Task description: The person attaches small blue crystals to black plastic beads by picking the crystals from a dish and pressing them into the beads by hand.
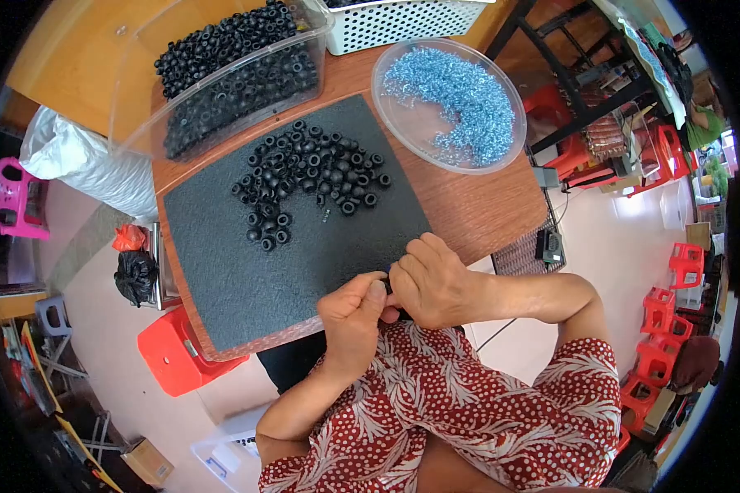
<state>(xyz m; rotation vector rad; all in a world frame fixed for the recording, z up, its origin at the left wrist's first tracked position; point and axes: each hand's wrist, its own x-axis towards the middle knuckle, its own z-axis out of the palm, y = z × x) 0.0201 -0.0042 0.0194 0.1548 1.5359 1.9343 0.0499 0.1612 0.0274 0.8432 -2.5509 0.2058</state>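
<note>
Printed garment (pixel 436 386); fingers (pixel 375 296) pinch black piece (pixel 386 283).

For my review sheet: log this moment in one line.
Left hand, right hand: together | dark piece: between them, mostly hidden | mat: black pieces piled | round tray: blue bits

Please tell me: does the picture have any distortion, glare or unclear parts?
In the head view, fisheye distortion is strong, corners go black; glare whitens part of the floor at right; the small dark piece between the left hand and right hand is mostly hidden.
</note>
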